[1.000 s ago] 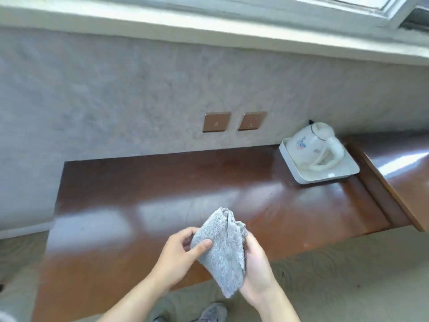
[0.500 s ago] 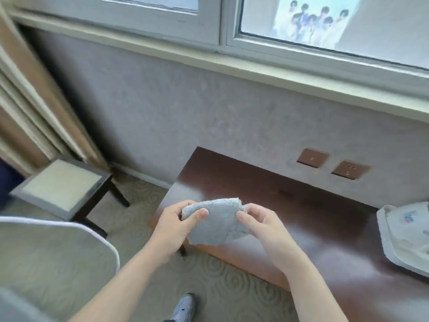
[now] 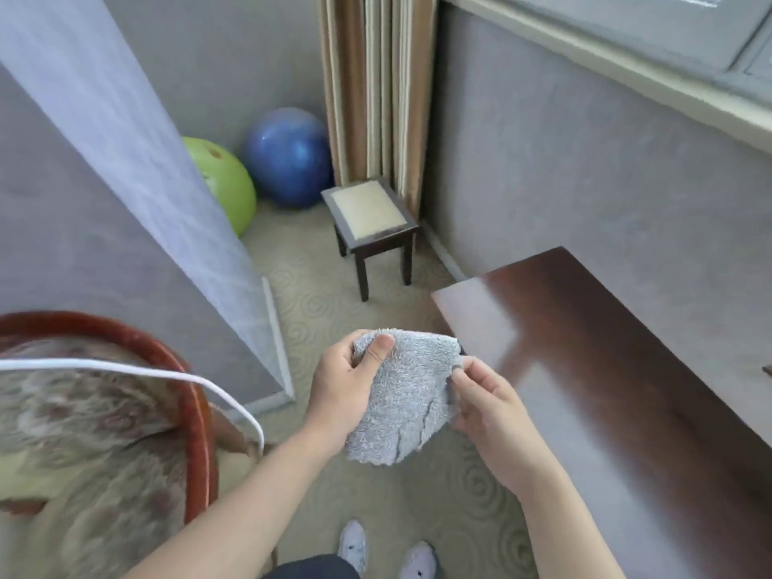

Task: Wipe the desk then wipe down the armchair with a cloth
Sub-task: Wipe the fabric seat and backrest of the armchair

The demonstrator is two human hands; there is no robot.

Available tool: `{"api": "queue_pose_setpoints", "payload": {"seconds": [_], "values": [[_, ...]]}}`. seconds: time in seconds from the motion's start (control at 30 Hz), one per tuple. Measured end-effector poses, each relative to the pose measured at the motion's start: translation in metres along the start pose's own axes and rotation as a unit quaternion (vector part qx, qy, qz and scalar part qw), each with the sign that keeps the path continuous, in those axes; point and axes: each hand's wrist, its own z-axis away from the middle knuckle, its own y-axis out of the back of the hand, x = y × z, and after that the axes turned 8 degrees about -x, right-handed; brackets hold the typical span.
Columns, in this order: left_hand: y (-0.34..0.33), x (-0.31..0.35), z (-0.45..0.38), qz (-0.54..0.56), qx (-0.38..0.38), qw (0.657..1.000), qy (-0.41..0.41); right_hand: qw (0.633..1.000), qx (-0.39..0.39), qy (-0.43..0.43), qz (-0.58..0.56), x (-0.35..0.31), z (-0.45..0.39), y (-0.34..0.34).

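A folded grey cloth (image 3: 407, 397) hangs in front of me above the carpet, held between both hands. My left hand (image 3: 342, 390) grips its upper left corner with the thumb on top. My right hand (image 3: 488, 405) pinches its right edge. The dark glossy wooden desk (image 3: 618, 369) lies to the right, its left end just beyond the cloth. The armchair (image 3: 104, 424), with a curved red-brown wooden frame and patterned fabric, fills the lower left.
A white cable (image 3: 175, 376) arcs over the armchair. A small dark stool (image 3: 369, 219) stands by the curtain (image 3: 376, 85). A blue ball (image 3: 288, 156) and a green ball (image 3: 227, 181) rest in the corner. A pale panel (image 3: 138, 160) leans at the left. My shoes (image 3: 384, 549) are on the carpet.
The view has swung left, away from the kettle tray and the sockets, towards the armchair and the corner. The cloth stays held in both hands and now hangs off the desk's left end.
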Motion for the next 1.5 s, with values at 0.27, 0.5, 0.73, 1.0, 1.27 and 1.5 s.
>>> {"api": "queue_pose_setpoints", "payload": {"seconds": [0.27, 0.5, 0.73, 1.0, 1.27, 1.5], "values": [[0.084, -0.02, 0.106, 0.022, 0.085, 0.996, -0.002, 0.978, -0.162, -0.129, -0.025, 0.043, 0.014, -0.114], [0.177, -0.059, 0.234, -0.01, 0.184, 0.983, -0.02, 0.951, -0.243, -0.182, -0.054, 0.114, 0.062, -0.239], [0.28, -0.121, 0.371, 0.01, 0.202, 0.979, 0.033, 0.954, -0.198, -0.211, -0.082, 0.189, 0.114, -0.363], [0.322, -0.141, 0.401, -0.031, 0.211, 0.976, 0.048, 0.939, -0.197, -0.261, -0.108, 0.225, 0.121, -0.416], [0.394, -0.199, 0.364, -0.163, 0.22, 0.946, 0.172, 0.955, -0.007, -0.269, -0.122, 0.274, 0.036, -0.41], [0.472, -0.302, 0.314, -0.188, 0.138, 0.909, 0.344, 0.967, 0.029, -0.235, 0.096, 0.35, -0.075, -0.405]]}}
